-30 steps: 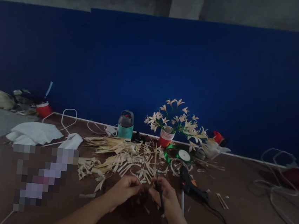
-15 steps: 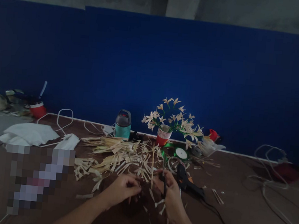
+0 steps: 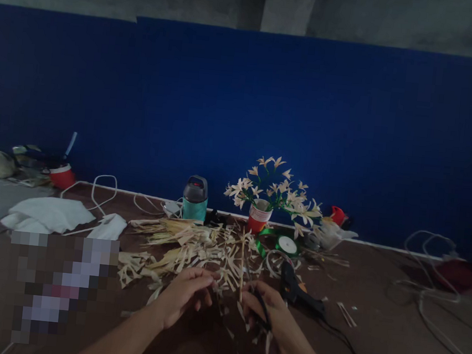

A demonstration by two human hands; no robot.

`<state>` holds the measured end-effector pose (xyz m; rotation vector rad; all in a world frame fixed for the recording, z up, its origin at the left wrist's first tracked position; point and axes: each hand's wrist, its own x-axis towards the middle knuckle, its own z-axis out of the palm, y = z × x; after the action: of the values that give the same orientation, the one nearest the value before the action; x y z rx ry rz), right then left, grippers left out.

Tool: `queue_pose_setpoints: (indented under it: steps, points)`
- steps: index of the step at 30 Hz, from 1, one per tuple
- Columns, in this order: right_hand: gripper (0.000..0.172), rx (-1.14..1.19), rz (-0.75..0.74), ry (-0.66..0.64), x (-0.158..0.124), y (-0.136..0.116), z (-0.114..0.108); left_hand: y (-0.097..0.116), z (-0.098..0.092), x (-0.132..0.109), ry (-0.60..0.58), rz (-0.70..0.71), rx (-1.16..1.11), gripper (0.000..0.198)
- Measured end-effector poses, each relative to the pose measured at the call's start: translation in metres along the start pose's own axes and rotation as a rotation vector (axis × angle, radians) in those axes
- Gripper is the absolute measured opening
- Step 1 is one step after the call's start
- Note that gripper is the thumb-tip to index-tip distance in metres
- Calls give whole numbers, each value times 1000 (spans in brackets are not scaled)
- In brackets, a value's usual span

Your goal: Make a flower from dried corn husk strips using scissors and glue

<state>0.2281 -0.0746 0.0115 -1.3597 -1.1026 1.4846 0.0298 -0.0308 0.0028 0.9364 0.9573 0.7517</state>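
Observation:
My left hand (image 3: 189,295) is over the near edge of a pile of dry, straw-coloured husk strips (image 3: 182,255). Its fingers are bent and apart, with nothing visible in them. Dark-handled scissors (image 3: 264,309) are in my right hand (image 3: 271,308), their blades pointing away from me among the strips. A thin pale stick (image 3: 242,261) stretches forward just left of these fingers. Small cut scraps lie on the dark table under and between my hands.
Pale husk flowers (image 3: 284,193) stand in stacked red-and-white cups (image 3: 259,217) at the back. Right of the pile are a green ribbon roll (image 3: 286,245) and a black glue gun (image 3: 297,294) with its cord. A teal-and-black container (image 3: 195,200) and white cloth (image 3: 51,214) are leftward.
My left hand has moved slightly left and away from me, its fingers opening out. My right hand has turned the scissors to point farther left. The view has tilted slightly upward.

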Motion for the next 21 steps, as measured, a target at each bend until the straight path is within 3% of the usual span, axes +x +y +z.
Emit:
queue_pose_setpoints:
  steps: [4,7,21]
  points:
    - [37,-125,92,-208,-3,9,1,2,0,-1,-14,2,-41,24]
    - [37,-109,76,-269,-3,16,8,0,2,-2,-37,-14,-26,23]
    - [21,-238,54,-206,-4,17,18,2,9,-7,-107,-86,-6,17]
